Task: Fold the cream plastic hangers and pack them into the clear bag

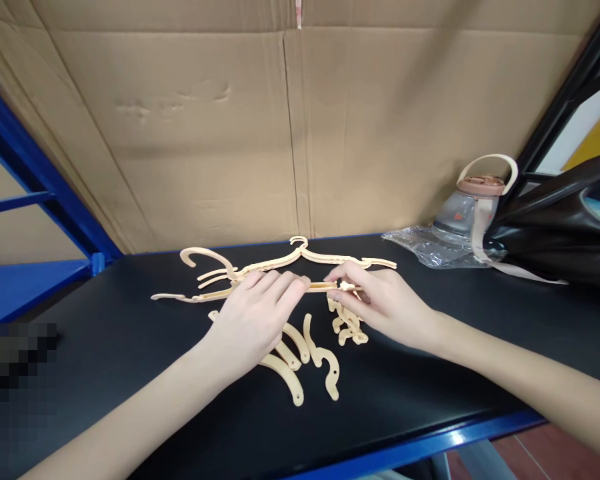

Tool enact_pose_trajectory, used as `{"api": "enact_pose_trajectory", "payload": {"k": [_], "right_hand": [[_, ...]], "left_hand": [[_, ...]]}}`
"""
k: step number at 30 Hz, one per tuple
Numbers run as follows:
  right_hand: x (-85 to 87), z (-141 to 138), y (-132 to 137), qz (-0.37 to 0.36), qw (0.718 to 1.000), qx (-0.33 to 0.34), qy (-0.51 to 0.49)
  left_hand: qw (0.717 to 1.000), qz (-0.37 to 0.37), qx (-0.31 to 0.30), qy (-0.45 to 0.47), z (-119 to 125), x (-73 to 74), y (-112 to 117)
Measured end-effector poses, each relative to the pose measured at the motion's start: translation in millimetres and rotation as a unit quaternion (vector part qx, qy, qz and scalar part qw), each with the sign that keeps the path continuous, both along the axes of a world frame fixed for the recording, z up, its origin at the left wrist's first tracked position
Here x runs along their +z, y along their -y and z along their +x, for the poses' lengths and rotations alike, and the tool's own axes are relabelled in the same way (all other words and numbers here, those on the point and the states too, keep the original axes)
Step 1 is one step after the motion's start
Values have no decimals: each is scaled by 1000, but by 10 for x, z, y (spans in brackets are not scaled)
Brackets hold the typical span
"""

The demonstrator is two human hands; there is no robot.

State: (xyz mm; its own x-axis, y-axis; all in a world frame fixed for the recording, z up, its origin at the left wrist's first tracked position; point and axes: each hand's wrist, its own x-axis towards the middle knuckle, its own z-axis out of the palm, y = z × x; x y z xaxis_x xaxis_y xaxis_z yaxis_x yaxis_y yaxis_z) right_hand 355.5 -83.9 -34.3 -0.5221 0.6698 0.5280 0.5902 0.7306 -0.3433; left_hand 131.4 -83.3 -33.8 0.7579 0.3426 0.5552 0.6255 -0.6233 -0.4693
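My left hand (260, 310) wraps over the middle of a cream plastic folding clothes hanger (323, 287). The hanger's curved hook (207, 255) sticks out to the left, and one arm points left past my knuckles. At the other end, my right hand (380, 300) pinches the tip of the right arm between thumb and fingers. A small pale piece (347, 286) shows at those fingertips; how it joins the arm is unclear. Under my left hand lie several loose curved hanger arms (285, 377), partly hidden. Small hook-shaped pieces (333, 373) lie nearby, with a cluster of pale parts (350, 330) below my right hand.
Another spread hanger (330, 259) lies at the back of the black tabletop (405, 407). Cardboard (180, 133) stands behind it. At the back right are a strapped water bottle (465, 210), clear plastic wrap (415, 245) and a black bag (555, 220). Blue metal framing (80, 220) borders the left.
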Motion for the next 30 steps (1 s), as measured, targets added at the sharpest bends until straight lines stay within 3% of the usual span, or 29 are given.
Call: {"api": "enact_pose_trajectory", "payload": {"k": [4, 8, 12, 22, 30], "right_hand": [[-39, 6, -16, 14, 1000, 2, -28], [-69, 2, -11, -9, 999, 11, -51], [-89, -27, 35, -36, 995, 30, -86], [-82, -87, 167, -119, 978, 66, -158], [-61, -71, 130, -182, 965, 88, -164]], "left_hand": [[1000, -13, 10, 6, 20, -5, 22], [999, 23, 23, 27, 58, 11, 72], [998, 36, 1, 45, 80, 9, 98], [966, -127, -113, 197, 41, -159, 83], [961, -127, -134, 204, 83, -95, 106]]}}
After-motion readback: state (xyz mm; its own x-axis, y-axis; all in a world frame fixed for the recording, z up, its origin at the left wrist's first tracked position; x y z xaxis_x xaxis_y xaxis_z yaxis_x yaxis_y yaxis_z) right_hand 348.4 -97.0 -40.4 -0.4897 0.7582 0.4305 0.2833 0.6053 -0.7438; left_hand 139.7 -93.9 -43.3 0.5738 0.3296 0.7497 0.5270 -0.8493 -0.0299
